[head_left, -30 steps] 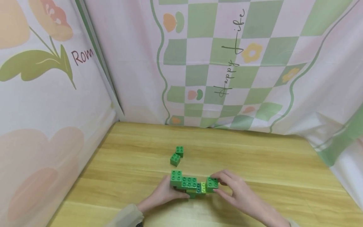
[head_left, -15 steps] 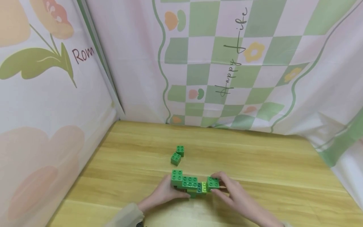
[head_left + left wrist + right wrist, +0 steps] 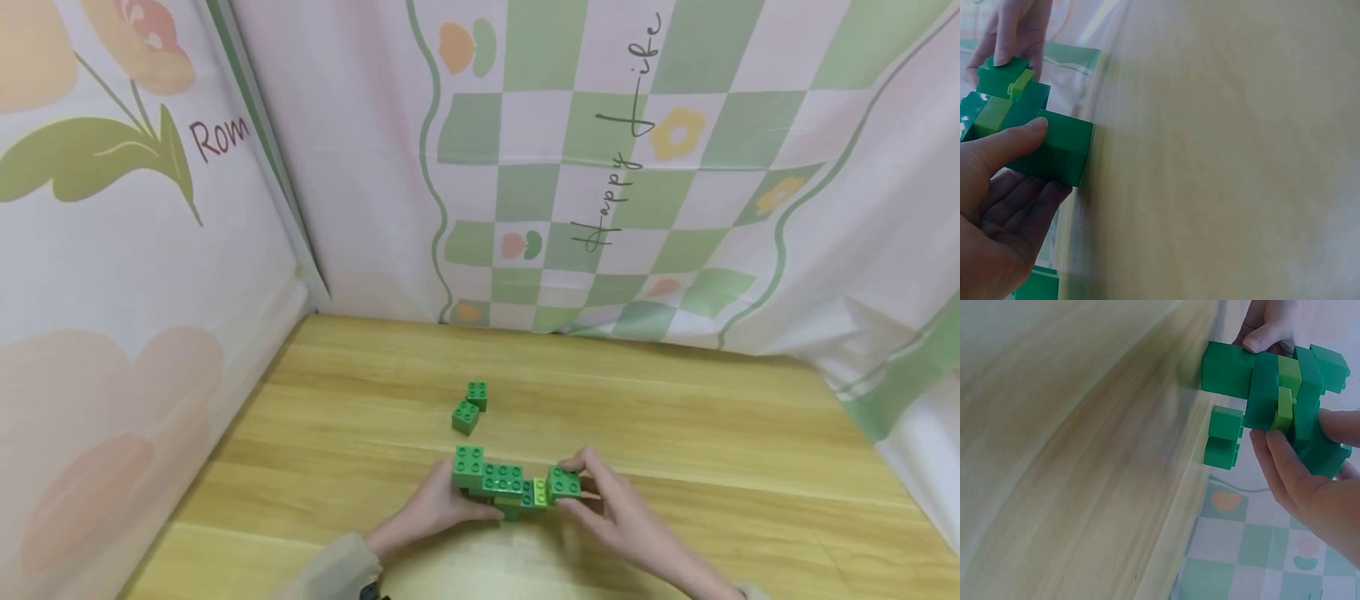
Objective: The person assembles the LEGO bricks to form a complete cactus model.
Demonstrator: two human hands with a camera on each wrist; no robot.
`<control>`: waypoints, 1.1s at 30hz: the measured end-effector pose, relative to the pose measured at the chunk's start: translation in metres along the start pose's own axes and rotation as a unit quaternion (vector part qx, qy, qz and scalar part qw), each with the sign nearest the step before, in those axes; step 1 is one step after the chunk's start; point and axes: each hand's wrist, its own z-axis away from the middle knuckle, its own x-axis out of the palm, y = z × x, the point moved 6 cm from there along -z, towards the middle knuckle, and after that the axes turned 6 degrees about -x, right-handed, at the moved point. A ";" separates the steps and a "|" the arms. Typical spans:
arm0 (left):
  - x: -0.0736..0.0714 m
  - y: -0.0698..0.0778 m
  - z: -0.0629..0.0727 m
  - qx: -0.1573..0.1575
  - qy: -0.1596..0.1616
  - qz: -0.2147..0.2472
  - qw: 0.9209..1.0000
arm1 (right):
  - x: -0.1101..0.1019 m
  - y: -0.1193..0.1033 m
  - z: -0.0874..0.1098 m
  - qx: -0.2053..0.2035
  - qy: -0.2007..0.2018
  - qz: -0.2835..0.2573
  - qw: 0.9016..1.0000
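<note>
A built piece of toy building bricks (image 3: pixel 502 478), in several greens, stands between both hands in the head view. My left hand (image 3: pixel 438 512) holds its left part; in the left wrist view the thumb lies along the lowest dark green brick (image 3: pixel 1063 150) with fingers beneath or behind it. At the right end sits a square green brick (image 3: pixel 564 483), which my right hand (image 3: pixel 626 521) pinches between thumb and fingers. A narrow lime brick (image 3: pixel 540 492) lies beside that square brick. In the right wrist view, fingertips also touch near the lime brick (image 3: pixel 1284 409).
Two loose green bricks, one nearer (image 3: pixel 465 417) and one farther (image 3: pixel 477 395), lie close together on the wooden table (image 3: pixel 360 392) beyond the build. A checked cloth (image 3: pixel 585 192) hangs behind the table; a flowered cloth (image 3: pixel 105 275) hangs at left.
The head view has tilted slightly. My right hand's fingers have shifted a little on the square brick, the index finger now more arched. The left hand keeps its hold.
</note>
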 end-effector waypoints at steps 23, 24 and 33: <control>0.001 -0.003 0.000 0.009 0.002 -0.006 1.000 | 0.001 0.004 0.000 0.071 -0.009 -0.074 0.995; 0.001 -0.003 0.000 0.009 0.002 -0.005 1.000 | 0.001 0.004 -0.001 0.070 -0.008 -0.074 0.995; 0.001 -0.002 -0.001 0.005 0.004 -0.012 1.000 | 0.000 0.007 -0.004 0.074 -0.012 -0.106 0.992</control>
